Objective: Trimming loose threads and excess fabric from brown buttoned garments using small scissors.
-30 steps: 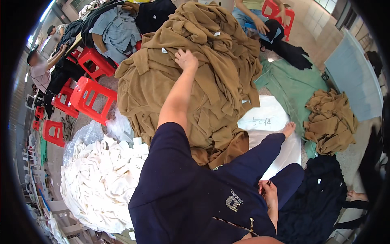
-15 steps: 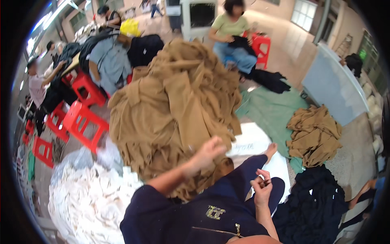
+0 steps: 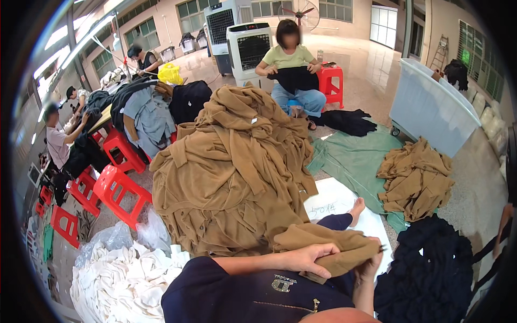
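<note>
Left hand (image 3: 309, 258) and right hand (image 3: 370, 265) both grip a folded brown garment (image 3: 328, 245) over the lap, just in front of the large brown garment heap (image 3: 231, 172), white cloth pile (image 3: 124, 282) at left, dark pile (image 3: 425, 269) at right; right fingers partly hidden by fabric.

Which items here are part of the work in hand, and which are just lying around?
In hand: brown garment held by left hand and right hand; big brown garment pile.

Lying about: white cloth heap, dark garment pile, red stools, grey bin.
</note>
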